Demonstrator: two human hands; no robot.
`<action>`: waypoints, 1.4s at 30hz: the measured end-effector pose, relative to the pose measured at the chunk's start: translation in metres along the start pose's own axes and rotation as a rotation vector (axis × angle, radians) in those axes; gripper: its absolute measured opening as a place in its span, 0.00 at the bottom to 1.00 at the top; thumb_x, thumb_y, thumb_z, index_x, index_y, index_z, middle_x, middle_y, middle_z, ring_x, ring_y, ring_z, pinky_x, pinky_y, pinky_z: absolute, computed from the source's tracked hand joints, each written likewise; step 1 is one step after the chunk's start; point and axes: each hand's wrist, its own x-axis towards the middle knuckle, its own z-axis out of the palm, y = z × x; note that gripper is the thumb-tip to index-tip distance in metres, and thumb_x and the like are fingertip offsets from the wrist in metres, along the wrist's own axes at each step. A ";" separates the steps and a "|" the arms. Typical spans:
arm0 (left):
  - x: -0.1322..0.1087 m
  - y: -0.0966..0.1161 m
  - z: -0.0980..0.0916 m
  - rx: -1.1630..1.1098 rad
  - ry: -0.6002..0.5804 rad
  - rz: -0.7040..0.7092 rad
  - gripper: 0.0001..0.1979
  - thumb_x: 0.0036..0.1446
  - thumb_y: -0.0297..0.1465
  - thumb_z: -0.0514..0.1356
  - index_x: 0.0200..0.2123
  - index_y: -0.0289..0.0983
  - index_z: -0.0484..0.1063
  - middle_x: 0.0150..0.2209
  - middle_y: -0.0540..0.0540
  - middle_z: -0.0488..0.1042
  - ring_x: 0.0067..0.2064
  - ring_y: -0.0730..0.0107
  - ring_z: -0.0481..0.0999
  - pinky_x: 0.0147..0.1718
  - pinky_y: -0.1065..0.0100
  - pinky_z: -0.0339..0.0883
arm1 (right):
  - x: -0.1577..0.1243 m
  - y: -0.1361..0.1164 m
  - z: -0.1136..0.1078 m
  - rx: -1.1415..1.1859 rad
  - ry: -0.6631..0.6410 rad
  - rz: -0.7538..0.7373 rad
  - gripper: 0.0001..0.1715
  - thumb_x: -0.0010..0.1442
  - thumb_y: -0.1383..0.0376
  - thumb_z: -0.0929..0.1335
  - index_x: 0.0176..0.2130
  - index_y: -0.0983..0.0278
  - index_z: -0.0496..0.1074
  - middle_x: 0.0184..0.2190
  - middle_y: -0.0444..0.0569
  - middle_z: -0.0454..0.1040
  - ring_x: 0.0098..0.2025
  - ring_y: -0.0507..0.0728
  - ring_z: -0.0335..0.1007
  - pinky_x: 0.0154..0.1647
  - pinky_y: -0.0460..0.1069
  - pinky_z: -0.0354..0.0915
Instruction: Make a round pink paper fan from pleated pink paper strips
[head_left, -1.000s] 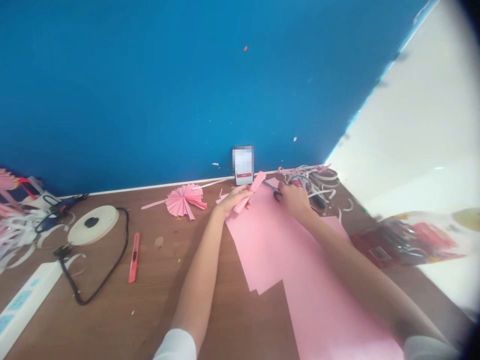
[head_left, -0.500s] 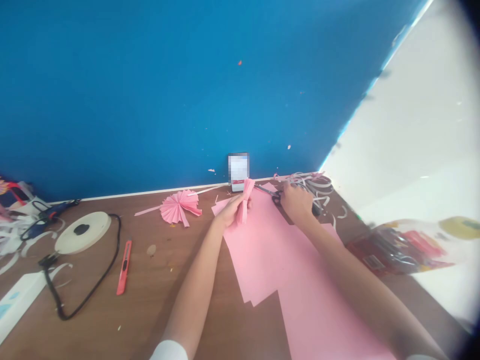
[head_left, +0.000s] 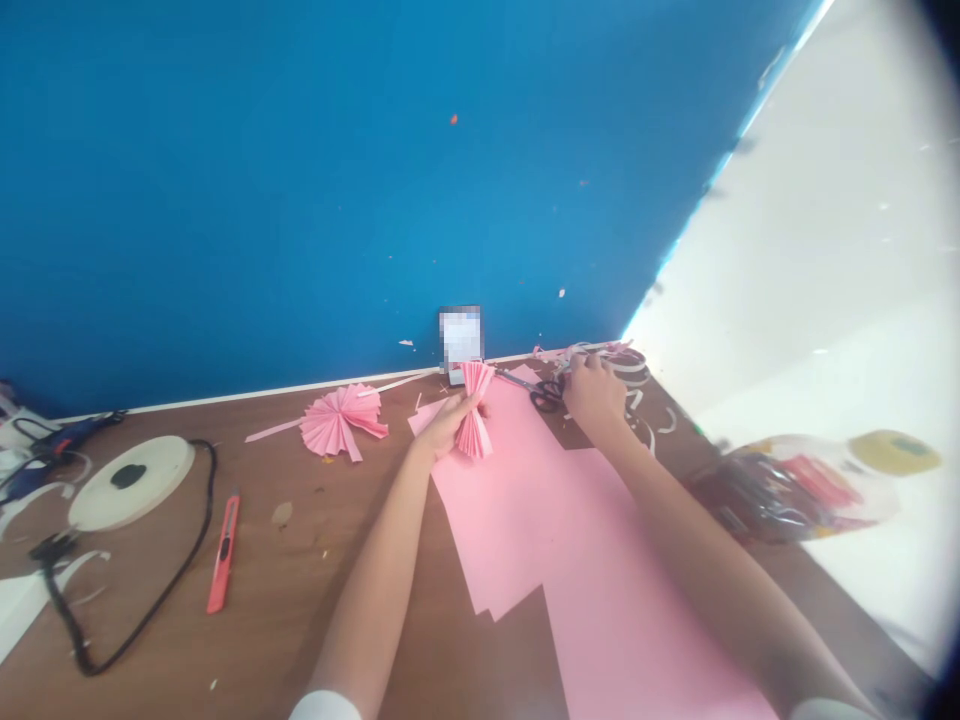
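My left hand (head_left: pixel 444 428) is closed around a pleated pink paper fan (head_left: pixel 474 432), pinched at its middle so that both ends spread. Beneath it lie sheets of pink paper (head_left: pixel 517 510). My right hand (head_left: pixel 596 395) is beside the dark handles of the scissors (head_left: pixel 549 396), its fingers curled down by a heap of paper strips (head_left: pixel 630 362). What those fingers grip, if anything, is hidden. The scissors' blades point left, towards the fan. Left of my left hand, a second pink pleated paper piece (head_left: pixel 334 418) rests opened out on the brown table.
A phone-like screen (head_left: pixel 461 338) leans on the blue wall. Farther left are a red box cutter (head_left: pixel 223 552), a cream disc-shaped object (head_left: pixel 129 484) and a black cable (head_left: pixel 169 590). A plastic-wrapped package (head_left: pixel 795 490) is at the right edge of the table (head_left: pixel 300 640).
The fan has turned in my left hand and its pleats now spread more. My right hand has shifted slightly right of the scissors' handles. The whole view has slid a little.
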 end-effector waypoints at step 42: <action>0.004 -0.005 -0.001 -0.037 -0.032 0.040 0.17 0.53 0.41 0.61 0.37 0.31 0.73 0.28 0.43 0.75 0.32 0.71 0.73 0.34 0.69 0.64 | -0.001 -0.032 0.003 1.573 -0.187 0.219 0.15 0.55 0.55 0.66 0.34 0.64 0.69 0.18 0.42 0.68 0.14 0.46 0.53 0.13 0.42 0.46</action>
